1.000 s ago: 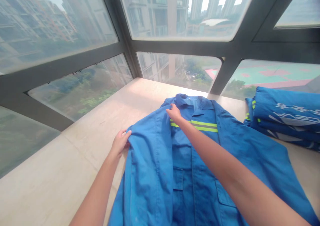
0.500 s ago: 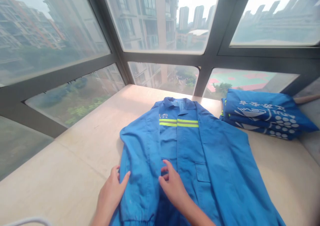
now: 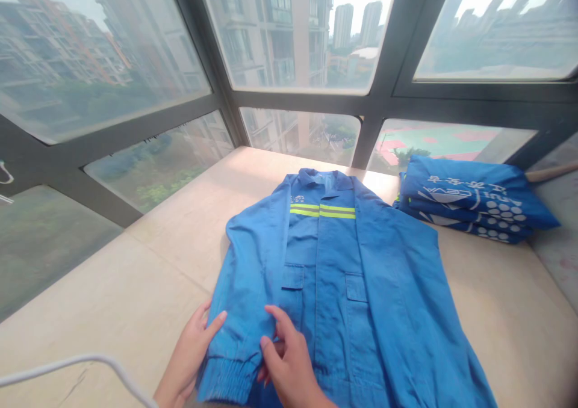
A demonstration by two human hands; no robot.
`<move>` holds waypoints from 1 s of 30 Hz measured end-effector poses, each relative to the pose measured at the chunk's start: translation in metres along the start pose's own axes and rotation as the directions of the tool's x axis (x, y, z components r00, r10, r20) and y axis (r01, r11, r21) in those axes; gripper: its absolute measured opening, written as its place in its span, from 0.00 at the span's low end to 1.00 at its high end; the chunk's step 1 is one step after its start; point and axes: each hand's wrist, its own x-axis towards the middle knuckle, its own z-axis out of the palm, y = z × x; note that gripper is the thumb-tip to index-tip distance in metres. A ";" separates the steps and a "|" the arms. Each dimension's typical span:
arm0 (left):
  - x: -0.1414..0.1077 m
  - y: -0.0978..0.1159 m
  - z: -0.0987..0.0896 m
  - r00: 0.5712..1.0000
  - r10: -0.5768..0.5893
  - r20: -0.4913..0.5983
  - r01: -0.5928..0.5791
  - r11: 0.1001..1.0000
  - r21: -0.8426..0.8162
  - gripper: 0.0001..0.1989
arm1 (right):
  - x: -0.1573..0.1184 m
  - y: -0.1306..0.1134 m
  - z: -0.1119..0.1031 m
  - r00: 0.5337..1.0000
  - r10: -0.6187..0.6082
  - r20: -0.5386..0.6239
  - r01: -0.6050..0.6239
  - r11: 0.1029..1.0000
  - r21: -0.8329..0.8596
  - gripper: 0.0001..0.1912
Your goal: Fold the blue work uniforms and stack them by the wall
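A blue work jacket [image 3: 316, 251] lies front up, collar away from me, with a yellow-and-grey reflective band across its chest. Its left-side sleeve [image 3: 246, 299] is folded down over the front and ends in a gathered elastic cuff [image 3: 230, 378] near me. My left hand [image 3: 189, 345] grips the outer edge of this sleeve, thumb on top and the other fingers partly hidden. At the inner edge, just above the cuff, my right hand [image 3: 291, 354] has its curled fingers closed on the sleeve. The other sleeve [image 3: 401, 275] lies along the right side.
Folded blue garments with white print [image 3: 469, 197] are stacked at the back right. A white cable [image 3: 90, 358] crosses the near left of the pale stone ledge [image 3: 153, 281]. Grey-framed windows [image 3: 289, 100] border the ledge at the back and left.
My right hand has moved left and nearer to me, onto the sleeve's inner edge by the cuff. The sleeve has straightened, and the left chest pocket flap now shows. The view has shifted slightly.
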 end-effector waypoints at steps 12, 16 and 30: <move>-0.002 -0.033 0.006 0.980 0.176 -0.092 -0.107 0.857 0.504 0.33 | -0.009 0.017 -0.004 0.993 -0.085 0.086 0.116 0.881 -0.460 0.22; -0.010 -0.033 0.010 0.964 0.234 -0.127 -0.113 0.790 0.602 0.31 | -0.011 0.018 -0.005 0.986 -0.064 0.154 0.134 0.857 -0.499 0.25; -0.002 -0.027 0.013 0.956 0.266 -0.126 -0.129 0.763 0.633 0.29 | -0.007 -0.014 -0.130 0.978 -0.178 -0.112 0.121 0.913 -0.391 0.18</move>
